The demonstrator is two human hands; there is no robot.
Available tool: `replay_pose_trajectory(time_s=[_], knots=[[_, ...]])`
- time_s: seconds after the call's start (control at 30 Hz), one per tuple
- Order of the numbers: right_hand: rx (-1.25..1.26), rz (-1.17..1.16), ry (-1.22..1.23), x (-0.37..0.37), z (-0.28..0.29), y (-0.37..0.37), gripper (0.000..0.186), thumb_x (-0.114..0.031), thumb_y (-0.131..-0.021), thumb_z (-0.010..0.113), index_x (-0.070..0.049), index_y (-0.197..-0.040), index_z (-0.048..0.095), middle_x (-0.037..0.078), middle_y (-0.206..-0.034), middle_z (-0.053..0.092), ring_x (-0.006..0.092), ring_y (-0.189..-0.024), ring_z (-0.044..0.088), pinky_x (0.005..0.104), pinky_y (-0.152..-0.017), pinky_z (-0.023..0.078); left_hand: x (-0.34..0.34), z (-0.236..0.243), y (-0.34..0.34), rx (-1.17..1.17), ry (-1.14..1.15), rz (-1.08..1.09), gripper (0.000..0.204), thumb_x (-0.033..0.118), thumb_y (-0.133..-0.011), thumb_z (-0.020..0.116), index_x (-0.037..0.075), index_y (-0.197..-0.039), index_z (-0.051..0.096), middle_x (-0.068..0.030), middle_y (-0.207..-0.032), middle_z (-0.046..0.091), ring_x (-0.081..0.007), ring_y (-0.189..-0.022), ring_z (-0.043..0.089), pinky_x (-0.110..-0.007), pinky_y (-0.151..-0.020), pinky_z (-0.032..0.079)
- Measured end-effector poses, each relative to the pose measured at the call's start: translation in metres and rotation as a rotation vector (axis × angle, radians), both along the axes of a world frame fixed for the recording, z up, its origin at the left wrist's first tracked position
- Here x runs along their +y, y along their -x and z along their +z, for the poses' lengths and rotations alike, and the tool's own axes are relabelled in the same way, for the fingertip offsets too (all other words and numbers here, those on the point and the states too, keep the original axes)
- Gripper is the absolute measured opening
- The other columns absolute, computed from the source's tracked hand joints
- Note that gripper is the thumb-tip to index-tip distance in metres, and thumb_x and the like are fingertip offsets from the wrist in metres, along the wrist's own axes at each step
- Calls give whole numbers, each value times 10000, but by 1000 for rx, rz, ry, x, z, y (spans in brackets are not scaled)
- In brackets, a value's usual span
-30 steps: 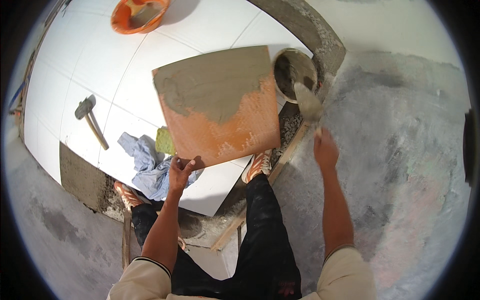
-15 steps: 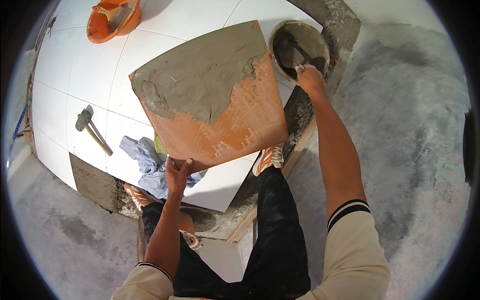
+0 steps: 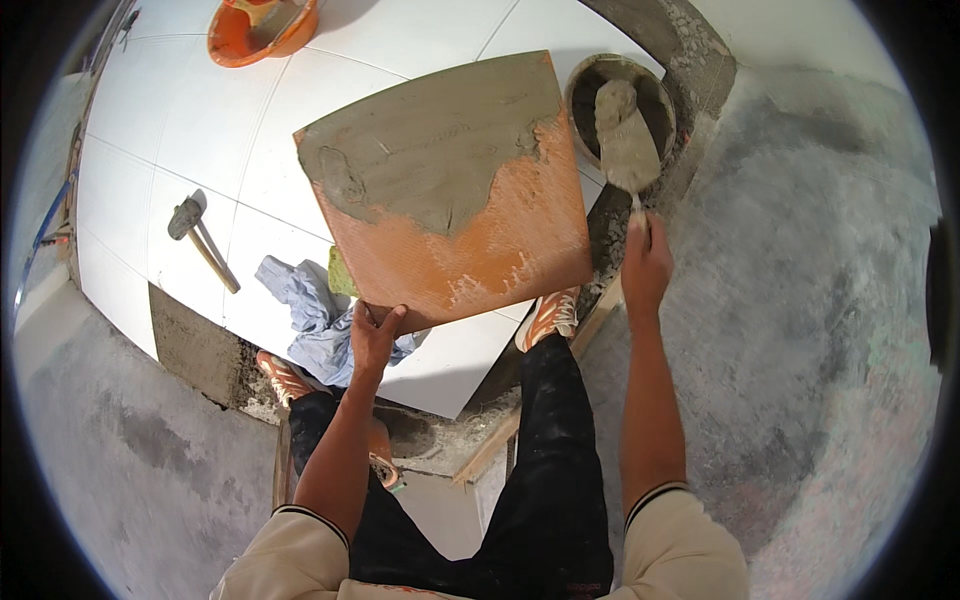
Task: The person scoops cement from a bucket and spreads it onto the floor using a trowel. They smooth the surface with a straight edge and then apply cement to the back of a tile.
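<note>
My left hand (image 3: 377, 335) grips the near edge of a large orange-backed tile (image 3: 500, 255), thumb on top and fingers beneath. Grey mortar (image 3: 430, 140) coats the tile's far part, and its near part is bare orange. In my right hand (image 3: 647, 262) is the handle of a trowel (image 3: 629, 150), its blade loaded with a lump of wet mortar. The blade hangs above the near side of a bucket (image 3: 664, 100), right of the tile, with dark mortar inside.
White floor tiles (image 3: 200, 110) stretch beneath. At left lie a rubber mallet (image 3: 203, 243), a blue cloth (image 3: 315, 315) and a yellow-green sponge (image 3: 341, 275). An orange basin (image 3: 228, 42) stands at the far left. A wooden strip (image 3: 490, 445) edges the work area near my feet.
The trowel has come up out of the bucket with mortar on its blade, and my right hand has drawn back toward me. My left hand still holds the tile.
</note>
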State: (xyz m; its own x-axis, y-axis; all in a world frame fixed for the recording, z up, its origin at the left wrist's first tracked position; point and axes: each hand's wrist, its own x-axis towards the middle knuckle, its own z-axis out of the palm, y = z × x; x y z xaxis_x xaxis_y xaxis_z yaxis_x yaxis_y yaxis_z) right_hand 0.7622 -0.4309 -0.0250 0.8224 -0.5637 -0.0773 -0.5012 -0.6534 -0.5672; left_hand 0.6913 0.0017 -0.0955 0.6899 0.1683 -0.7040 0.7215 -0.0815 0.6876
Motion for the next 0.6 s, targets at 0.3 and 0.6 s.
replay_pose_trajectory(time_s=[0.3, 0.6], knots=[[36, 125, 63, 99, 59, 58, 383, -295, -1066, 649, -25, -1339, 662, 138, -1024, 718, 264, -939, 718, 390, -798, 579, 24, -8, 23, 141, 38, 60, 555, 210, -964, 806, -20, -1412, 573, -151, -1178, 727, -197, -1017, 721, -331, -804, 611], [399, 204, -439, 149, 19, 61, 367, -367, -1110, 559, -32, -1205, 677, 131, -805, 685, 319, -718, 695, 437, -698, 560, 35, 26, 32, 270, 336, 295, 691, 537, -1121, 458, -34, -1503, 536, -208, -1436, 640, -332, -1314, 624, -466, -1094, 511]])
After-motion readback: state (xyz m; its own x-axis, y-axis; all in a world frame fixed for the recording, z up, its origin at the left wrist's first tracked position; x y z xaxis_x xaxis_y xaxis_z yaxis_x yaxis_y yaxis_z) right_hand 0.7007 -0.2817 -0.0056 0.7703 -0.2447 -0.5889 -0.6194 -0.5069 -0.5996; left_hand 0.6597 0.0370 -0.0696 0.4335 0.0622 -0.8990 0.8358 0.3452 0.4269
